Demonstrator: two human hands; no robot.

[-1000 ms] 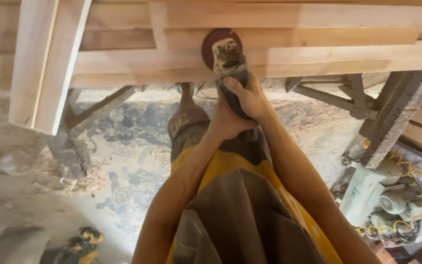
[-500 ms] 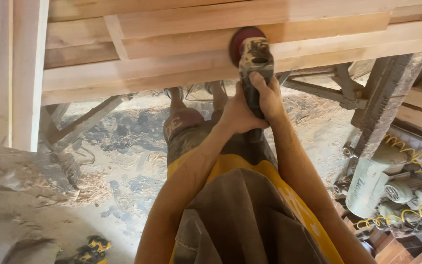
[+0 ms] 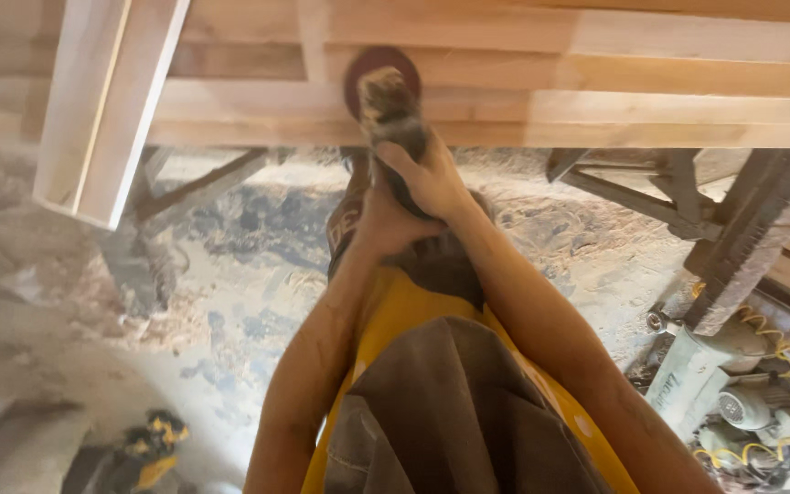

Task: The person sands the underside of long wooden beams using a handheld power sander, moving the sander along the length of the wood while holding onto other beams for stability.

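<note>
Both hands (image 3: 411, 197) grip sander (image 3: 386, 105) against boards (image 3: 596, 73).

Both hands, the right hand (image 3: 427, 178) and the left hand (image 3: 384, 224), have slid the sander (image 3: 388, 110) to the left along the wood (image 3: 596, 73) since half a second ago. The red disc (image 3: 378, 66) now sits closer to the pale post (image 3: 107, 101) than before.

Both hands (image 3: 411, 195) gripping dusty angle grinder (image 3: 388, 110), red disc (image 3: 378, 66) against pale wooden planks (image 3: 596, 82)
</note>
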